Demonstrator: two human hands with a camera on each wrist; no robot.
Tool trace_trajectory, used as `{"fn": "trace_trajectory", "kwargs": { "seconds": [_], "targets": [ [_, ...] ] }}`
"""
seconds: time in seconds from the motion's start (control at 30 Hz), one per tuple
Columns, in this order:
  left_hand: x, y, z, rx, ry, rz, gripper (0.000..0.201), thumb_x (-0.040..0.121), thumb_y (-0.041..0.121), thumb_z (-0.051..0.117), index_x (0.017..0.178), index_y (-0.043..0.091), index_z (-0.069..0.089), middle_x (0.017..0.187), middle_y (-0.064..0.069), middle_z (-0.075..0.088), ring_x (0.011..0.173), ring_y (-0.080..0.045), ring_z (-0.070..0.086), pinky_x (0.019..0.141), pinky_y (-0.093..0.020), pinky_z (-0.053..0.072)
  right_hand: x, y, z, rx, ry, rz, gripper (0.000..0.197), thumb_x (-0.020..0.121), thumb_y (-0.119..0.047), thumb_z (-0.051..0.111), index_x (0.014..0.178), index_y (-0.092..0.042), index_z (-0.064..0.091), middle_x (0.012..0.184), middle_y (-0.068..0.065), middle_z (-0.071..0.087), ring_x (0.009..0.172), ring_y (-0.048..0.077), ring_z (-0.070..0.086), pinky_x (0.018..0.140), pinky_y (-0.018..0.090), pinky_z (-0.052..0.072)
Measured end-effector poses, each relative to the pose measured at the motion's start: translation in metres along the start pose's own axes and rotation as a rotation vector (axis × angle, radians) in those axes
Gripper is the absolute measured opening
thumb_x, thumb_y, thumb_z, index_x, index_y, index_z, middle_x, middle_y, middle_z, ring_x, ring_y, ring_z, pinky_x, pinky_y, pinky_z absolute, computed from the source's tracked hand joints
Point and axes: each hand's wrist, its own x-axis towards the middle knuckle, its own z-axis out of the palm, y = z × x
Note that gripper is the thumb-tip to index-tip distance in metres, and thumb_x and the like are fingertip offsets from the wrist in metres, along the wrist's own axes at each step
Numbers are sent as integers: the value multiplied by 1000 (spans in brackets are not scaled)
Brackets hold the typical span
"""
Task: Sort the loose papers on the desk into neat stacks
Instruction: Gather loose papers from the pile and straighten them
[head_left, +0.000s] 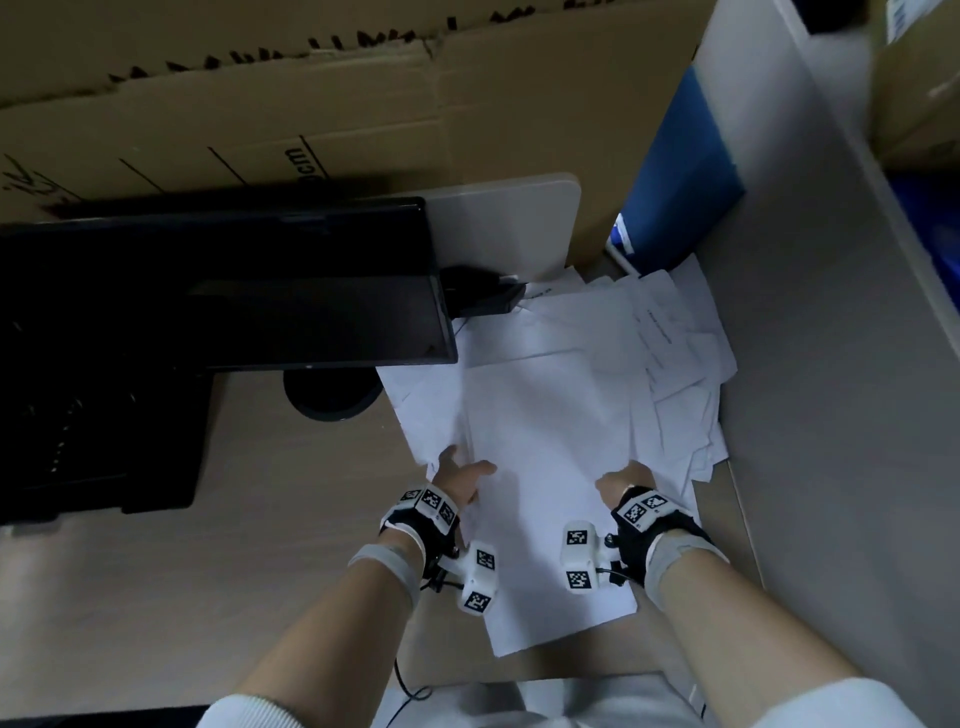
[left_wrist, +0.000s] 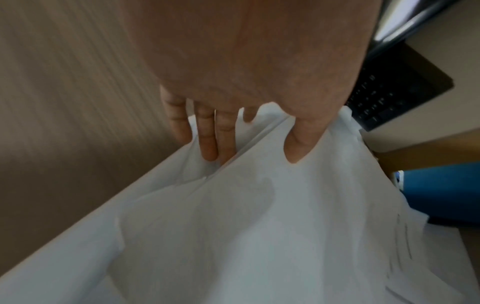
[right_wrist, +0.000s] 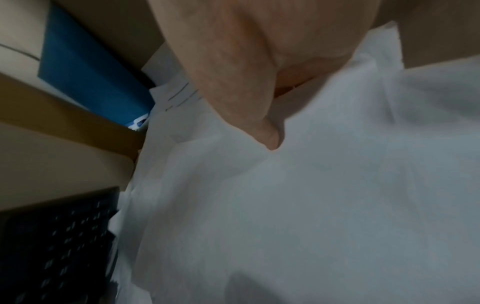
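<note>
A stack of white sheets (head_left: 545, 467) lies on the desk in front of me, its near end over the desk edge. My left hand (head_left: 462, 470) pinches the stack's left edge. In the left wrist view its thumb (left_wrist: 298, 144) lies on top and its fingers (left_wrist: 207, 139) go under the sheets. My right hand (head_left: 626, 480) holds the right edge, thumb (right_wrist: 257, 121) on top and the other fingers hidden under the paper. More loose papers (head_left: 675, 353) lie fanned out and crooked beyond and to the right of the stack.
A black monitor (head_left: 223, 291) on a round foot (head_left: 332, 397) stands left of the papers, with a dark keyboard (head_left: 78, 415) further left. Cardboard (head_left: 311, 104) lines the back. A blue box (head_left: 680, 171) and a grey partition (head_left: 810, 364) close the right side.
</note>
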Motion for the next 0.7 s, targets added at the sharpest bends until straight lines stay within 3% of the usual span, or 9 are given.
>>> {"fn": "trace_trajectory", "kwargs": {
  "seconds": [0.07,0.13,0.2,0.3,0.4,0.47,0.53,0.63,0.7],
  "targets": [
    [-8,8,11,91,14,9,68,90,23,68,147,11,32,123,-22,59,87,-31,62,64,-31,46,5,12,-12,-19,75,5,35,103,-8,41,135,0,51,141,15,53,132,28,49,102,30,38],
    [-11,15,25,158,-11,46,57,91,26,65,137,2,43,106,-19,60,81,-31,60,68,-33,49,1,20,-25,72,115,29,37,100,-10,47,132,6,52,134,22,56,124,34,54,92,34,43],
    [-10,17,40,229,-50,79,67,86,32,68,136,-5,44,116,-23,60,103,-38,62,85,-40,52,-4,26,-35,80,74,54,36,99,-21,54,121,6,57,120,22,60,104,34,59,83,36,44],
    [14,0,60,336,-76,133,87,70,42,76,141,1,45,140,-14,55,128,-34,53,108,-42,43,-6,33,-39,150,-36,77,42,94,-47,60,101,-5,55,88,9,55,74,25,50,64,30,38],
    [5,3,62,440,-74,183,76,80,30,75,143,1,46,140,-13,55,131,-33,51,110,-41,41,-2,39,-34,132,-68,45,64,91,-36,68,138,1,45,112,12,56,98,29,55,74,30,44],
    [-15,17,53,494,-29,239,50,90,15,68,135,-1,54,132,-14,61,124,-33,57,105,-35,45,1,42,-28,158,-47,13,58,89,-18,70,138,5,47,133,16,56,114,33,56,92,37,48],
    [-13,24,39,502,15,270,38,92,11,65,128,2,61,127,-12,65,120,-31,60,102,-33,46,-2,39,-24,223,-58,-15,41,87,-7,67,124,4,55,130,19,56,104,34,58,88,43,49],
    [-13,34,19,436,112,279,37,90,16,66,126,8,63,128,-12,66,117,-32,61,104,-42,48,-11,25,-17,297,-154,-78,58,89,-8,65,141,-4,40,136,15,45,121,43,52,94,46,48],
    [-11,41,8,554,209,282,46,90,24,65,133,8,57,139,-13,55,127,-35,52,107,-43,44,-9,17,-10,325,-205,-141,58,89,-11,68,141,-9,43,138,11,48,124,36,51,94,41,47]
  ]
}}
